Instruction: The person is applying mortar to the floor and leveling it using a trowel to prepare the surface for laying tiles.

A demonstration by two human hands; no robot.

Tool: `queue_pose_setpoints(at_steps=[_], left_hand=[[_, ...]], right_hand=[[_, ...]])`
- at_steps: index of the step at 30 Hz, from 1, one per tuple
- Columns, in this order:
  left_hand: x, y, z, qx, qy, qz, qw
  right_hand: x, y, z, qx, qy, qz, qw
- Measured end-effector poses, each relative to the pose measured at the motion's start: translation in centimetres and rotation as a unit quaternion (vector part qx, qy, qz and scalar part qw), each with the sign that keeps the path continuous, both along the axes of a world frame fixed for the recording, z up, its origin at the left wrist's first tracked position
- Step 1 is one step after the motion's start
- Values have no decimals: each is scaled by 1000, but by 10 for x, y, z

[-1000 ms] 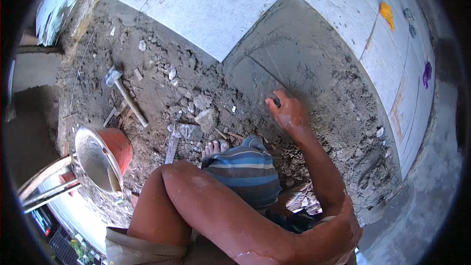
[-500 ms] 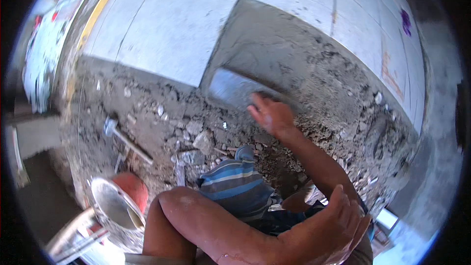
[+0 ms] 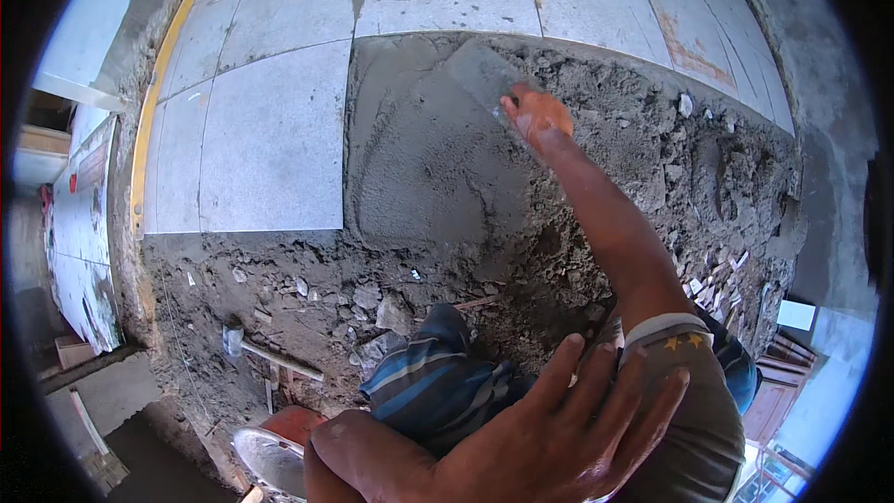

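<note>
Right hand [image 3: 540, 116] | trowel [image 3: 478, 74] on mortar [image 3: 419, 154] | tiles [image 3: 272, 140] alongside | hammer [image 3: 281, 360], bucket [image 3: 291, 423] leftward

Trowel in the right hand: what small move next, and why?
I'd probably have the right hand slide the trowel leftward across the mortar: a curved ridge marks the mortar's left side, while the trowel sits at its upper right.

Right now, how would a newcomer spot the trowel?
Below the pale tiles along the top is a grey mortar patch. At its upper right, the right grip holds the trowel: a flat, straight-edged plate, unlike the lumpy soil beside it.
</note>
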State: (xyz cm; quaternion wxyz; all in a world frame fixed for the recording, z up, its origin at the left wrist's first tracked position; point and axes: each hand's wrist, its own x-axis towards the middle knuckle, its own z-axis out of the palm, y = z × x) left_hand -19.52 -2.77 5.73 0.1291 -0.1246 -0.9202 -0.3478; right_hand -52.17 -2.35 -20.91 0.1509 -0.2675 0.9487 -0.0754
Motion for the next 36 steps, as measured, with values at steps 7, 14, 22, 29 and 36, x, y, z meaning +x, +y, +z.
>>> queue_pose_setpoints(at_steps=[7, 14, 22, 29, 36], left_hand=[[15, -12, 4, -13, -45, -54, 997], [-1, -14, 3, -8, -62, -63, 996], [10, 0, -10, -35, 34, -12, 999], [12, -18, -6, -59, 41, -52, 996], [-18, -21, -14, -75, 62, -90, 991]], right_hand=[[-15, 38, -1, 4, 4, 27, 1000], [-44, 54, -4, 14, -77, -3, 997], [-65, 105, -28, -168, -51, -15, 984], [-80, 99, -33, -324, -173, -318, 874], [-68, 25, -67, -270, -164, -211, 925]])
